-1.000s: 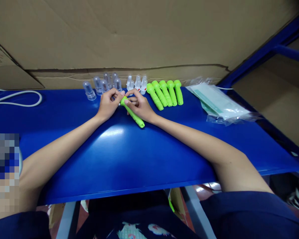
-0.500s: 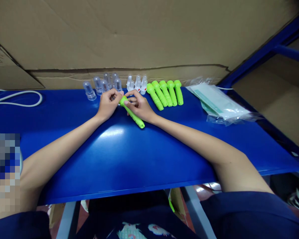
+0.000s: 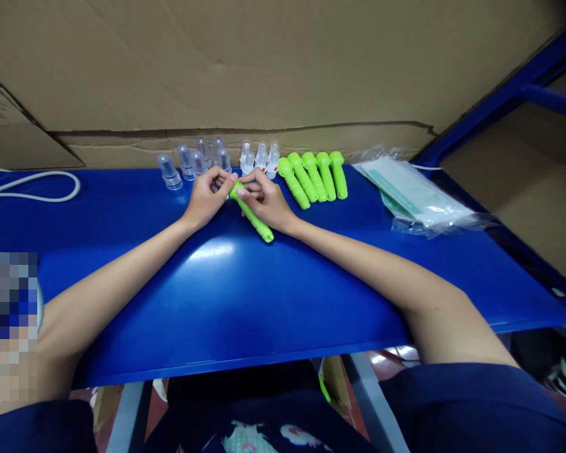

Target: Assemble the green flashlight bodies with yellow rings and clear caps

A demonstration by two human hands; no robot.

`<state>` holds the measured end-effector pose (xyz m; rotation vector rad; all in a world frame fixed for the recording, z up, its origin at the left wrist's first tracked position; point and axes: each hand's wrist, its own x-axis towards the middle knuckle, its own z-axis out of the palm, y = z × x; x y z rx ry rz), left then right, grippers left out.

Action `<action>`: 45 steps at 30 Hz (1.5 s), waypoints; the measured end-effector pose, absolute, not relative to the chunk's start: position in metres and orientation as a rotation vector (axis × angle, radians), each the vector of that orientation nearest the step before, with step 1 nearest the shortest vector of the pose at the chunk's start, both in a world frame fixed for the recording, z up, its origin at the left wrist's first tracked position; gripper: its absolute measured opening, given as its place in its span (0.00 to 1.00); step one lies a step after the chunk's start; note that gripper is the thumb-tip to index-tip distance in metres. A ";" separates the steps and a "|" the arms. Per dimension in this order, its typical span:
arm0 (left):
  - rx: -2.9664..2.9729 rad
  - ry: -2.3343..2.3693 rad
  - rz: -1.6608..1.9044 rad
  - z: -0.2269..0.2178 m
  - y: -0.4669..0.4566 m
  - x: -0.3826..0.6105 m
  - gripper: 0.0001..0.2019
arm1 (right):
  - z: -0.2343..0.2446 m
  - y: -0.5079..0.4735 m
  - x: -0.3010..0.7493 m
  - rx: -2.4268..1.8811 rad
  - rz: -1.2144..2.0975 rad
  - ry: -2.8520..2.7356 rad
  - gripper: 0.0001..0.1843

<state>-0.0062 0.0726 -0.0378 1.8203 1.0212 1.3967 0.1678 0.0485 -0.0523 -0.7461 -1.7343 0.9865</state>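
Observation:
My right hand [image 3: 268, 201] grips a bright green plastic tube [image 3: 255, 217] near its wide head, the tube slanting down toward me over the blue table [image 3: 226, 296]. My left hand [image 3: 207, 195] pinches at the tube's head end with curled fingers; what is between its fingertips is too small to make out. Just behind the hands stand several clear plastic caps [image 3: 193, 162] and a few small white nozzles with red marks [image 3: 260, 160]. A row of several more green tubes [image 3: 314, 176] lies to the right of my hands.
A clear plastic bag with pale green contents [image 3: 415, 196] lies at the right end of the table. A white cable [image 3: 33, 187] loops at the far left. Brown cardboard [image 3: 264, 69] forms the wall behind. A blue metal frame [image 3: 514, 88] runs up at the right.
Both hands stay in the same spot at the tube's head; only the fingers have shifted slightly around it. The tube has barely moved.

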 end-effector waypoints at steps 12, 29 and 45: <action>2.104 1.133 1.432 -0.042 0.075 -0.010 0.13 | -0.054 0.052 0.168 -0.927 0.798 -1.712 0.28; 2.155 1.379 1.389 -0.044 0.067 -0.007 0.04 | -0.053 0.052 0.168 -0.938 0.713 -1.753 0.24; 2.281 1.266 1.308 -0.049 0.077 -0.011 0.05 | -0.054 0.051 0.168 -0.963 0.714 -1.745 0.28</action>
